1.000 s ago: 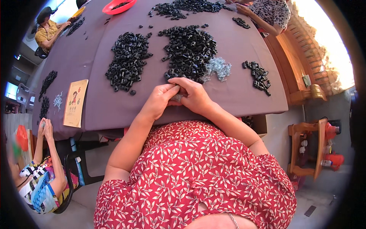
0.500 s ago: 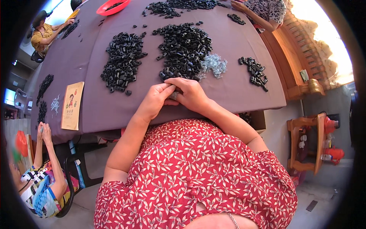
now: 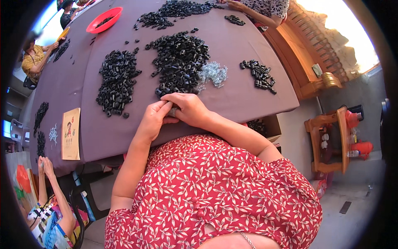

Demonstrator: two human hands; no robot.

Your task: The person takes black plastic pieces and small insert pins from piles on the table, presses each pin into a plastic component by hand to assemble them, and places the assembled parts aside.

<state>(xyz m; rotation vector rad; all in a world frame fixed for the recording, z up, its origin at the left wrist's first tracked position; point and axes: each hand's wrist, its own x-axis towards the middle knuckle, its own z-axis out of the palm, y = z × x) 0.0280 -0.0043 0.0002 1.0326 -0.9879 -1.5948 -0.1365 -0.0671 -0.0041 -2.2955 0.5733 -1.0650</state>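
At the near edge of the table, my left hand (image 3: 152,119) and my right hand (image 3: 189,108) meet, fingers closed against each other. A greyish patch (image 3: 172,112) shows between the fingers; whether it is a wrap or a held piece I cannot tell. Anything else in the fingers is hidden. Right beyond my hands lies a large heap of small black plastic pieces (image 3: 180,58). Touching its right side is a pile of small clear pieces (image 3: 214,74). Another heap of black pieces (image 3: 117,83) lies to the left.
The brown cloth-covered table (image 3: 232,99) also bears a smaller black pile (image 3: 259,74) at right, a booklet (image 3: 71,135) at left and a red basin (image 3: 104,20) farther off. Other people's hands (image 3: 45,166) work around it. A wooden bench (image 3: 296,54) and wooden shelf (image 3: 327,141) stand at right.
The view has shifted, so the table and its piles sit further left and mostly lower in the picture. My hands stay together, in nearly the same grip.
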